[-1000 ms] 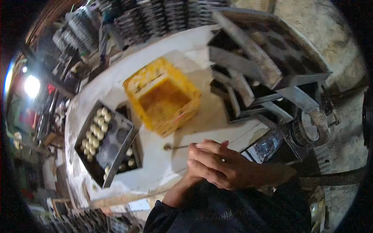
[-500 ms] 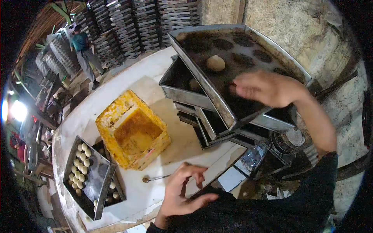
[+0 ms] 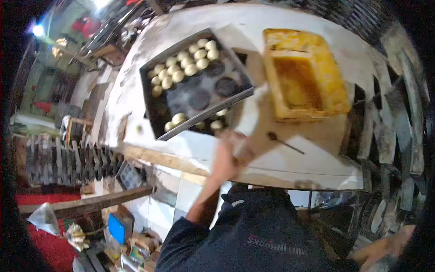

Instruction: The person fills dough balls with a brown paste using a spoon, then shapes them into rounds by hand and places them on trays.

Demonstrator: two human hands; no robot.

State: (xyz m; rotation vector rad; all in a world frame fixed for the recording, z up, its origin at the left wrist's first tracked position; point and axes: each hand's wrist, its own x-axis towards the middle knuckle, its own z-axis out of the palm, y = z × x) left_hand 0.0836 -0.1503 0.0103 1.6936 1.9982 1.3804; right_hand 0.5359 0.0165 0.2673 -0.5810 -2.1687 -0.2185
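Note:
My left hand (image 3: pixel 230 153) is blurred at the near edge of the two stacked trays, close to the dough balls (image 3: pixel 217 124) in the lower one; its fingers are smeared. The upper dark metal tray (image 3: pixel 195 97) lies tilted across the lower one and holds several rows of pale dough balls (image 3: pixel 190 69), with two more near its front corner. Far to the lower right, my right hand (image 3: pixel 398 240) is blurred beside the stacked metal trays, its fingers unclear.
A yellow-stained box (image 3: pixel 335 81) stands right of the trays on the white table (image 3: pixel 181 22). A small spoon-like tool (image 3: pixel 287 146) lies before it. Metal trays (image 3: pixel 396 122) are stacked at the right. Below left are a wooden beam (image 3: pixel 86 202) and a blue object (image 3: pixel 116 228).
The view has swung left, bringing the dough-ball trays to the middle. My left hand is now beside them. My right hand has left the large tray and is low at the right.

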